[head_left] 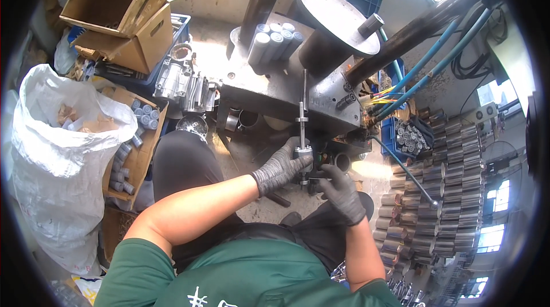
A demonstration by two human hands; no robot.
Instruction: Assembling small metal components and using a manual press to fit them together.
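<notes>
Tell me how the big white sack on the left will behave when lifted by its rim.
The white sack would likely sag and fold, since its walls are creased. The brown pieces inside its open mouth may well shift as it moves. It could feel bulky and uneven, as its sides bulge, though its weight is unclear.

Covered, Cropped or Too Small to Tell

At the centre of the frame, the dark grey gloved left hand [279,172] covers part of the slim silver metal shaft assembly [302,127]. Whether the fingertips of the dark grey gloved right hand [341,193] touch its lower end cannot be told. The thick dark steel column [262,6] runs out of the top edge; the green short-sleeved shirt [240,270] is cut by the bottom edge. At lower right, small silver metal parts [408,294] are cropped and too tiny to identify. At left, the white woven sack [57,192] conceals most of its contents.
</notes>
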